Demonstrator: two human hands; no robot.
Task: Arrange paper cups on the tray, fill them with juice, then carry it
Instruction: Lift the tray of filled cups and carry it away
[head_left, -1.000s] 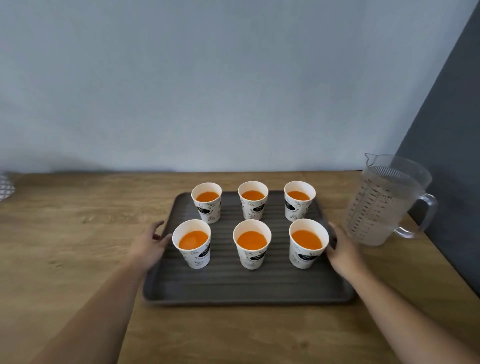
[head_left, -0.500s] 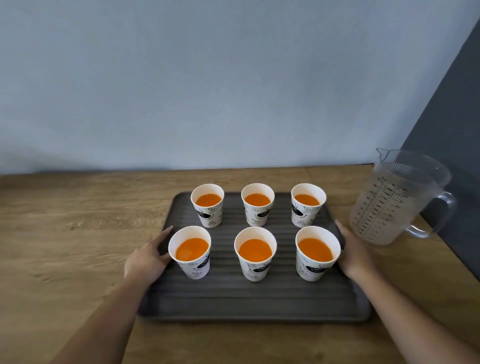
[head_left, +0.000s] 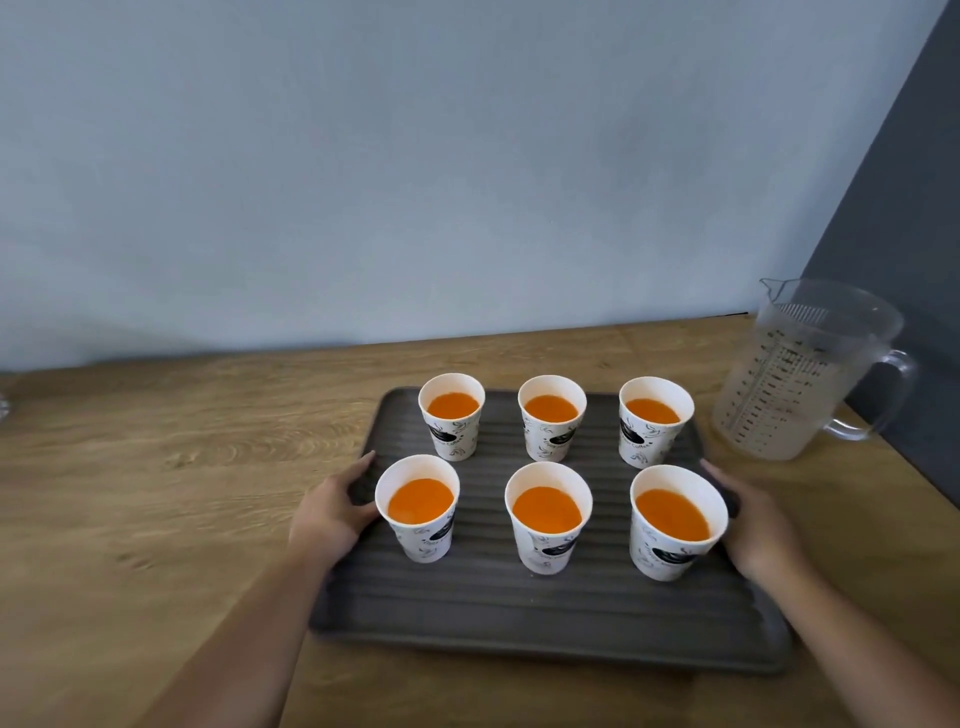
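Note:
A dark grey ribbed tray (head_left: 519, 618) lies on the wooden table. Several white printed paper cups stand on it in two rows, each holding orange juice; the middle front cup (head_left: 548, 519) is nearest me. My left hand (head_left: 332, 514) grips the tray's left rim beside the front left cup (head_left: 418, 509). On the opposite rim my right hand (head_left: 756, 525) grips beside the front right cup (head_left: 675, 525). The tray's near edge casts a shadow on the table and looks slightly raised.
An empty clear measuring jug (head_left: 802, 371) stands on the table right of the tray, close to a dark grey wall panel (head_left: 909, 208). A pale blue wall (head_left: 415, 182) runs behind the wooden table (head_left: 156, 493).
Both hands have closed on the tray's side rims. The tray and cups now appear larger and nearer, and the near edge seems to have come up off the table.

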